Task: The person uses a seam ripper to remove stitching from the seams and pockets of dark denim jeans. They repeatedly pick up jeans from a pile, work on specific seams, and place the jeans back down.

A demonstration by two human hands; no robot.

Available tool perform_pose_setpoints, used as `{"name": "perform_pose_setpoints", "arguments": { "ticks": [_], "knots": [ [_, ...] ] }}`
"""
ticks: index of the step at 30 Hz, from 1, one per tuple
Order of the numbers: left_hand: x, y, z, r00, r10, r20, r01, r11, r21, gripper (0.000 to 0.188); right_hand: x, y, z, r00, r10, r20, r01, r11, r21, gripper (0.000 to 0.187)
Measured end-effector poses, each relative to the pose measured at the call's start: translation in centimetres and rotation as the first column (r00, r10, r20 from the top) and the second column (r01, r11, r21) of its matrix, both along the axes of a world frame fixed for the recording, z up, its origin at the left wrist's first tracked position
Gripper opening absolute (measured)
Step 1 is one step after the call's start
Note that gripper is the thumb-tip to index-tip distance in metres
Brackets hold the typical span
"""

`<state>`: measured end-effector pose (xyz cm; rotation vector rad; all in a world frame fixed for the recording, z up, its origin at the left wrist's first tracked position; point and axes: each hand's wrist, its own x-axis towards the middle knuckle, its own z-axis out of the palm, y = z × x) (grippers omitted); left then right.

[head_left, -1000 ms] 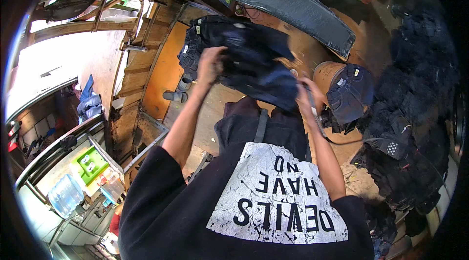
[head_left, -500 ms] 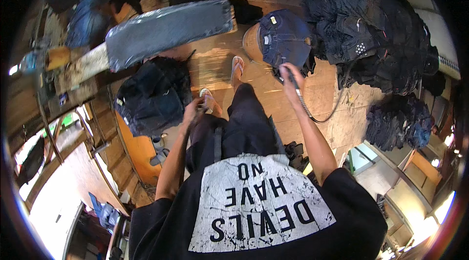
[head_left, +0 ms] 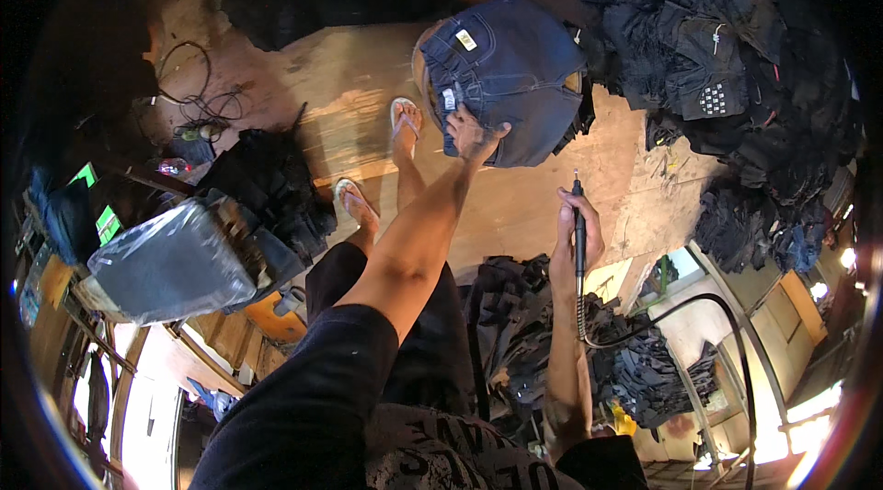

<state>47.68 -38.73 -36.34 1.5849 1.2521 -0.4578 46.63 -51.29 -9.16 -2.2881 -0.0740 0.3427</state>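
A stack of dark blue denim garments [head_left: 529,57] with small white tags lies on a rounded brown support [head_left: 420,76] ahead of me. My left hand [head_left: 474,136] reaches across and rests on the near left edge of the top garment, thumb and fingers apart. My right hand [head_left: 563,246], nearer to me, is closed around a slim black rotary tool handpiece [head_left: 580,246]. A small metal tip points away from me, toward the denim but apart from it. From its rear end a black flexible cable [head_left: 708,297] loops off to the right.
Large heaps of black garments [head_left: 681,48] lie at the far right. A plastic-wrapped padded board [head_left: 175,260] juts in at the left, beside a dark cloth pile [head_left: 267,182]. More dark cloth [head_left: 515,324] lies close to my legs. Thin cords [head_left: 207,103] trail on the wooden floor [head_left: 303,76].
My left hand has swung from beside the left cloth pile onto the denim stack. My right hand, with the handpiece, has drawn back from the denim toward me. The view has turned.
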Motion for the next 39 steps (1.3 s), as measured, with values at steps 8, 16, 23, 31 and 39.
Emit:
{"name": "perform_pose_setpoints", "arguments": {
  "ticks": [8,16,23,31,39],
  "knots": [
    [-0.8,2.4,5.4,0.892,-0.282,0.353,0.306,0.952,-0.012,0.046,4.1,0.2,0.5,0.996,0.022,0.089,-0.02,1.0,-0.022,0.023],
    [-8.3,4.0,27.1,0.578,-0.622,0.528,0.664,0.735,0.138,0.044,8.0,6.2,4.5,0.902,0.422,0.087,-0.427,0.904,0.039,0.07],
    [-20.9,13.5,34.3,0.709,-0.373,0.599,0.394,0.913,0.102,0.049,-1.4,18.5,5.6,0.851,0.451,0.268,-0.432,0.892,-0.131,0.047],
    [-35.1,26.6,42.5,0.724,-0.181,0.665,-0.172,0.887,0.429,0.019,-13.8,37.6,13.7,0.7,0.361,0.617,-0.578,0.793,0.191,0.035],
    [-53.3,41.3,40.1,0.811,0.098,0.577,-0.501,0.628,0.596,0.025,-29.7,54.8,14.0,0.706,0.54,0.459,-0.709,0.539,0.456,0.034]
  ]
}}
